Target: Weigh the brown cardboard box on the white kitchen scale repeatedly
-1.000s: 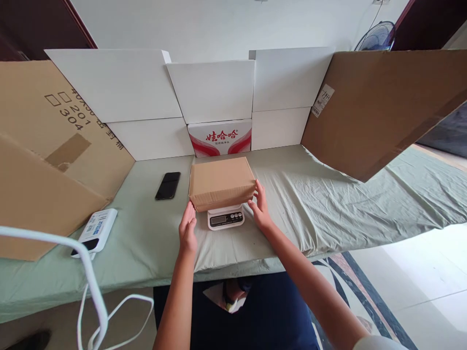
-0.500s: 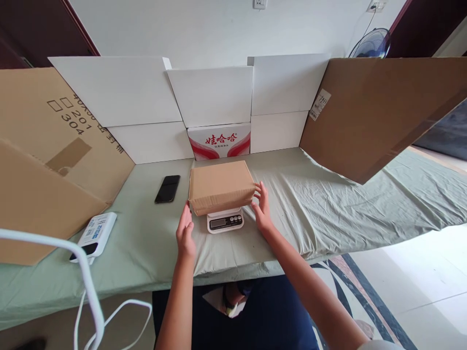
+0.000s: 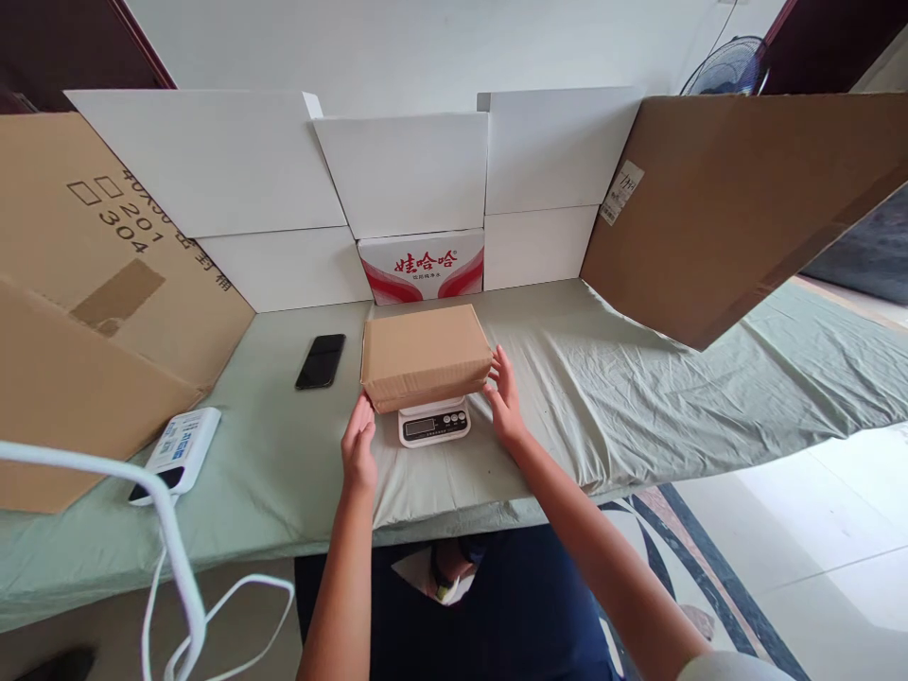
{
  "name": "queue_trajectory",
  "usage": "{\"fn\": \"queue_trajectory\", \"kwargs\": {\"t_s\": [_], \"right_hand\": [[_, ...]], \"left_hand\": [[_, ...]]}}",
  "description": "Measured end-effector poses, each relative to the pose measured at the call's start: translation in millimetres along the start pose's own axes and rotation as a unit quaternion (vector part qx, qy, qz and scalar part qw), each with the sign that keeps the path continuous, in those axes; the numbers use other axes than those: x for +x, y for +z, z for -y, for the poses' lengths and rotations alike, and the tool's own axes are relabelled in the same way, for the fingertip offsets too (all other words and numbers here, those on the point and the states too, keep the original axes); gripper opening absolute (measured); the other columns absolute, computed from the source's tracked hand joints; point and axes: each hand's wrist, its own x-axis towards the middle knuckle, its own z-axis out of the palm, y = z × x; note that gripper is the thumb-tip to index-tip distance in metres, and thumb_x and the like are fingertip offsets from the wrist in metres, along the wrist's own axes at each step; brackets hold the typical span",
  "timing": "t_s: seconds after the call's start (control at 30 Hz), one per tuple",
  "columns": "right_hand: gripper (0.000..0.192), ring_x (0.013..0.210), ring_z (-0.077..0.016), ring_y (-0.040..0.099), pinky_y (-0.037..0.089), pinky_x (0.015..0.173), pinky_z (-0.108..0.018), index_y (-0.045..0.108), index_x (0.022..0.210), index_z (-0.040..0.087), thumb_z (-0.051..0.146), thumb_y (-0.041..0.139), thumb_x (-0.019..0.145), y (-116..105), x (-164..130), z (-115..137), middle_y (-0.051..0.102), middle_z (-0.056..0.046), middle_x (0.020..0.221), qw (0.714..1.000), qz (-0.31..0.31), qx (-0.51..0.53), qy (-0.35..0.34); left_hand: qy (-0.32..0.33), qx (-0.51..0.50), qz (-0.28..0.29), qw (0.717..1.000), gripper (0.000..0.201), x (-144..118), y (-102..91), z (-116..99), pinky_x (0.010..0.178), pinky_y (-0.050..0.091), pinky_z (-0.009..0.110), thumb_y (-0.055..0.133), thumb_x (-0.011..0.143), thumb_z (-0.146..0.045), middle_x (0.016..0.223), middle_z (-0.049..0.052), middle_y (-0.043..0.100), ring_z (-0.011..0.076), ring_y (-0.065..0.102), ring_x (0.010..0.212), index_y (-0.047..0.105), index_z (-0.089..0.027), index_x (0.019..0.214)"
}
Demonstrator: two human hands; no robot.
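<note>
The box [image 3: 424,352] is matt brown cardboard on a smooth white plastic scale [image 3: 434,422], over wrinkled pale green cloth [image 3: 638,378], a glossy black phone [image 3: 321,360] at nine o'clock.

Your widest open stretch is the bare tabletop [image 3: 638,378] at centre right. At centre left, the phone [image 3: 321,360] lies near the box [image 3: 424,352], leaving a narrow lane. White panels [image 3: 404,175] and brown cardboard sheets [image 3: 730,208] wall the upper frame.
</note>
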Motion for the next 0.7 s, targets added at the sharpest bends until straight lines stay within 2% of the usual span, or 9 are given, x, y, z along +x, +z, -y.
{"fn": "queue_trajectory", "kwargs": {"t_s": [0.13, 0.7], "right_hand": [[0.065, 0.139, -0.0288, 0.046, 0.047, 0.11, -0.048, 0.033, 0.156, 0.038, 0.057, 0.05, 0.097, 1.1, -1.1, -0.4, 0.041, -0.007, 0.156, 1.0, 0.019, -0.003, -0.007], [0.064, 0.138, -0.0298, 0.046, 0.047, 0.11, -0.049, 0.036, 0.154, 0.035, 0.059, 0.05, 0.096, 1.1, -2.1, 3.0, 0.042, -0.008, 0.154, 1.0, 0.007, -0.004, 0.0]], "left_hand": [[-0.013, 0.0, 0.0, 1.0, 0.062, 1.3, 0.7, 0.0, 0.123, 0.03, 0.048, 0.066, 0.084, -0.038, 0.152, 0.015, 0.053, 0.034, 0.042, 0.147, 0.06, -0.018, 0.143], [-0.01, 0.009, 0.013, 1.0, 0.063, 2.9, 1.1, -0.9, 0.123, 0.03, 0.047, 0.066, 0.085, -0.039, 0.155, 0.014, 0.05, 0.0324, 0.04, 0.148, 0.058, -0.021, 0.145]]}}
